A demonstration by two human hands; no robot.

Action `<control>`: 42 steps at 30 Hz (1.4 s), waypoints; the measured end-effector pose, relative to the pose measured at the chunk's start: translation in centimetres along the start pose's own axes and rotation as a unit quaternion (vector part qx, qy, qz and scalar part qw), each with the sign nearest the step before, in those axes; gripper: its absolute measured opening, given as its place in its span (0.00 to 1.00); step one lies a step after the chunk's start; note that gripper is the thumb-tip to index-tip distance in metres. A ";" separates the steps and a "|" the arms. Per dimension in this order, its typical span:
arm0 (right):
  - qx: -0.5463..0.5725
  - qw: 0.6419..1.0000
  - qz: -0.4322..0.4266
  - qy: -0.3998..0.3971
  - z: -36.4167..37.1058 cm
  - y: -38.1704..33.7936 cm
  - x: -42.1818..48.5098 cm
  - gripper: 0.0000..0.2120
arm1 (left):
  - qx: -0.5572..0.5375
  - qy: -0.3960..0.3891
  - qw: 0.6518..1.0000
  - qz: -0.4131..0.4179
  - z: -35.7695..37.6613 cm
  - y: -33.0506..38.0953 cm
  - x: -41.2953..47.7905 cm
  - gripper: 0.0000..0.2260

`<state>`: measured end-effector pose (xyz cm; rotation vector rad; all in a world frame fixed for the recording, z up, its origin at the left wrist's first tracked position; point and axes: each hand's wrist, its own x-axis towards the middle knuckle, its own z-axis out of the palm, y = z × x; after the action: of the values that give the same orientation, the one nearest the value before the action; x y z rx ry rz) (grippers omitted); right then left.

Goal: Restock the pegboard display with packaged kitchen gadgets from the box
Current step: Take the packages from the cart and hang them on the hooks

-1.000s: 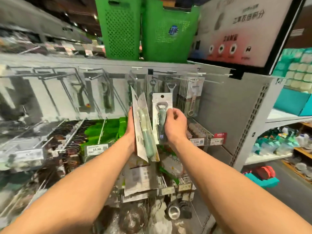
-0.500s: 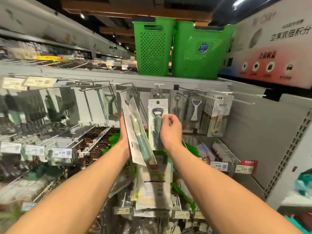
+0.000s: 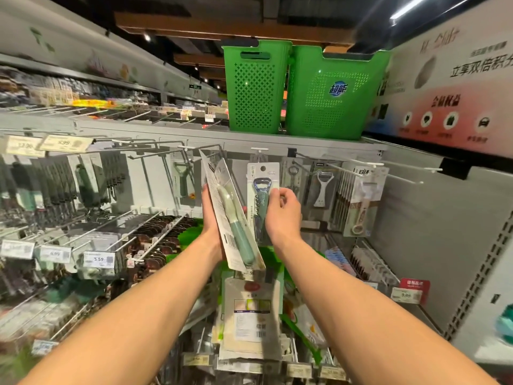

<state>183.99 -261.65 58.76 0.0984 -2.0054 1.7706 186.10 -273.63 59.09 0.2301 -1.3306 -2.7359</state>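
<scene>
My left hand (image 3: 212, 218) grips a carded gadget with a pale green handle (image 3: 236, 218), tilted edge-on in front of the pegboard (image 3: 155, 184). My right hand (image 3: 283, 215) pinches a carded bottle opener with a blue-green handle (image 3: 262, 195), held upright just below a peg hook (image 3: 259, 151) at the top rail. The card's hang hole sits close under that hook; whether it is on the hook I cannot tell. The box is not in view.
Other hooks carry peelers (image 3: 323, 187), a hanging corkscrew (image 3: 293, 179) and packs (image 3: 358, 201) to the right, dark utensils to the left. Two green baskets (image 3: 302, 90) stand on the shelf above. Price tags (image 3: 98, 261) line lower rows; a bare hook (image 3: 410, 168) juts out at right.
Both hands rose with their cards toward the top row of hooks. The bottle opener card moved up close under its peg. The view tilted upward.
</scene>
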 end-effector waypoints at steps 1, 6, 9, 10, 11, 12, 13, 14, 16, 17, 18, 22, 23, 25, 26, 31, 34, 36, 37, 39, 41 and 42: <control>0.002 1.000 0.000 -0.003 0.1 0.0 0.2 0.11 | -0.005 -0.002 1.000 0.005 0.1 0.0 0.0 0.33; 0.006 1.000 0.001 0.006 1.2 0.5 1.1 0.11 | -0.022 -0.022 0.999 0.026 0.5 -0.1 0.5 0.37; 0.010 1.000 -0.004 0.013 1.6 0.9 1.6 0.11 | -0.026 -0.028 0.999 0.024 0.2 -0.1 1.2 0.39; 0.013 1.000 -0.003 0.011 1.7 1.0 1.6 0.10 | -0.022 -0.026 0.999 0.022 0.1 -0.2 1.5 0.39; 0.016 1.000 -0.003 0.008 1.9 1.1 1.8 0.10 | -0.022 -0.026 0.999 0.023 0.0 -0.1 1.9 0.38; 0.020 1.000 -0.001 0.007 2.0 1.2 1.9 0.09 | -0.021 -0.026 0.999 0.023 -0.2 0.0 2.1 0.38; 0.024 1.000 0.002 0.012 2.2 1.3 2.1 0.08 | -0.020 -0.029 0.999 0.020 -0.3 -0.1 2.6 0.39; 0.028 0.999 0.009 0.020 2.4 1.4 2.3 0.07 | -0.015 -0.033 0.999 0.018 -0.4 -0.1 3.0 0.41; 0.037 0.999 0.016 0.032 2.8 1.5 2.6 0.04 | -0.014 -0.043 0.999 0.017 -0.3 0.0 3.4 0.43; 0.037 0.999 0.015 0.035 3.0 1.5 2.8 0.04 | -0.014 -0.043 0.999 0.016 -0.3 0.0 3.8 0.43; 0.033 0.999 0.012 0.036 3.1 1.6 3.0 0.04 | -0.013 -0.040 0.999 0.013 -0.3 0.1 4.0 0.42; 0.033 0.999 0.010 0.039 3.4 2.0 3.5 0.04 | 0.000 -0.032 0.999 0.008 -0.9 0.1 5.0 0.38; 0.037 0.998 0.012 0.042 3.3 1.9 3.6 0.04 | 0.005 -0.036 0.999 0.011 -1.0 0.0 5.2 0.39; 0.038 0.998 0.010 0.050 3.4 1.9 3.7 0.04 | 0.011 -0.051 0.999 0.014 -0.9 -0.4 5.5 0.41; 0.037 0.998 0.011 0.051 3.5 1.9 3.8 0.04 | 0.006 -0.055 0.998 0.015 -0.8 -0.5 5.6 0.41; 0.023 0.997 0.019 0.066 4.4 2.1 4.7 0.09 | -0.017 -0.050 0.998 0.025 -1.2 -1.4 7.4 0.44; 0.010 0.997 -0.002 0.076 4.9 2.8 5.7 0.05 | -0.013 -0.052 0.998 0.037 -0.8 -1.3 9.1 0.45; -0.007 0.998 -0.022 0.057 5.3 3.4 6.7 0.06 | -0.007 -0.060 0.998 0.037 -0.7 -1.4 10.9 0.47; -0.019 0.998 -0.030 0.049 5.7 3.9 7.5 0.09 | -0.010 -0.060 0.997 0.038 -0.6 -1.4 11.9 0.47; -0.041 0.997 -0.039 0.047 6.4 4.8 8.9 0.14 | -0.014 -0.062 0.997 0.046 -0.4 -1.3 13.4 0.46; -0.054 0.997 -0.035 0.049 7.5 5.9 11.1 0.15 | -0.016 -0.054 0.997 0.046 -0.1 -1.5 15.9 0.46; -0.058 0.997 -0.028 0.049 7.9 6.4 12.1 0.15 | -0.017 -0.048 0.998 0.044 0.0 -1.5 17.0 0.47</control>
<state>168.67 -265.17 56.98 0.0301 -2.0090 1.5900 169.31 -275.24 56.26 0.0364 -1.2813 -2.7244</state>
